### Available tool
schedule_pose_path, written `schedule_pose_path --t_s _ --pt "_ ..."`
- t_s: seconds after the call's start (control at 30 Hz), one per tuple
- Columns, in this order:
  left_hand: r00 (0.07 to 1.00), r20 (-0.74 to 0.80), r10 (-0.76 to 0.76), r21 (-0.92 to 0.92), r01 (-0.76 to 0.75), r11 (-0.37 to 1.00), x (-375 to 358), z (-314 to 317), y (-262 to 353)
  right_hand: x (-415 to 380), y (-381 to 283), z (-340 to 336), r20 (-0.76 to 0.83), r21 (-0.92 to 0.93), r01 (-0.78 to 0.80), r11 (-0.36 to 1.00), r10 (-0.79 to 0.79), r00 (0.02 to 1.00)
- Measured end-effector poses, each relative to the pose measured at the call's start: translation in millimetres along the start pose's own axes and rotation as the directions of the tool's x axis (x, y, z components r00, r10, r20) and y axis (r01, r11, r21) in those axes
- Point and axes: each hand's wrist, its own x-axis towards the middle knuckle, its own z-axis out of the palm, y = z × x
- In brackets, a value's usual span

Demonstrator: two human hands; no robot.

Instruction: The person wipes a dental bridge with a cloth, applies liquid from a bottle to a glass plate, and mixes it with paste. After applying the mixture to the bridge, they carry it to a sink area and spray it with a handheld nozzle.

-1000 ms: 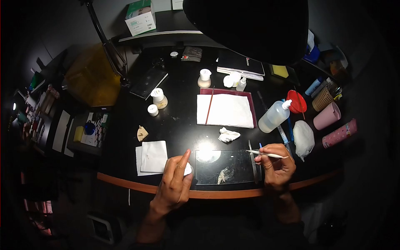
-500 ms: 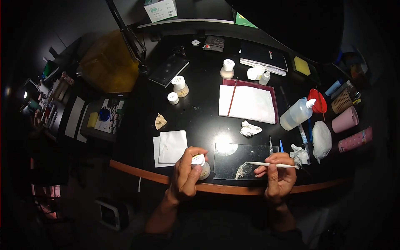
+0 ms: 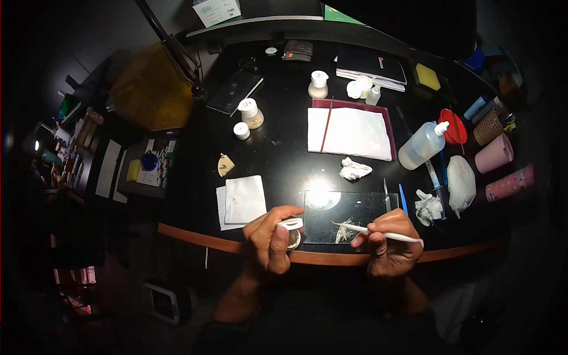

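Near the front table edge, my left hand [image 3: 264,241] is closed around a small jar [image 3: 294,240], its white lid [image 3: 290,224] flipped up by the thumb and the jar mouth showing. My right hand [image 3: 391,244] grips a slim white-handled spatula [image 3: 354,228] like a pen, its thin tip pointing left toward the jar. Below the tip lies a dark glass slab [image 3: 319,229] with a streaky pale smear [image 3: 343,232] on it. Folded white tissues [image 3: 245,201] lie left of the slab, just beyond my left hand.
A crumpled tissue [image 3: 355,169], a knife-like tool [image 3: 386,195] and a blue stick [image 3: 403,200] lie behind the slab. Farther back are a white pad [image 3: 352,133] with a red brush [image 3: 327,125], a squeeze bottle [image 3: 421,148], lidded jars [image 3: 251,113] and a tooth-coloured shade fan [image 3: 225,165].
The jar's lid has gone from closed to flipped open under my left thumb. The spatula tip has shifted left and up, away from the smear. The whole view has tilted slightly.
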Motion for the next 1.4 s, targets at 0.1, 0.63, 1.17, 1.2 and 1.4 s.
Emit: schedule_pose_path --t_s 0.1,0.63,1.17,1.2,1.4 --pt "0.999 0.045 -0.004 0.073 0.001 0.997 1 4 7 5 -3 5 -0.025 0.127 -0.117 0.985 0.122 0.992" --pt "0.995 0.097 0.023 0.256 -0.047 0.966 0 14 17 41 0 16 0.233 0.029 -0.605 0.796 0.583 0.778" --pt "0.990 0.138 0.042 0.288 -0.080 0.954 1 16 26 43 13 9 0.337 -0.014 -0.719 0.695 0.680 0.651" --pt "0.989 0.140 0.057 0.286 -0.095 0.954 1 15 25 43 13 9 0.338 -0.017 -0.720 0.694 0.682 0.649" --pt "0.983 0.136 0.121 0.291 -0.156 0.944 1 15 23 42 12 9 0.360 0.013 -0.758 0.652 0.704 0.612"
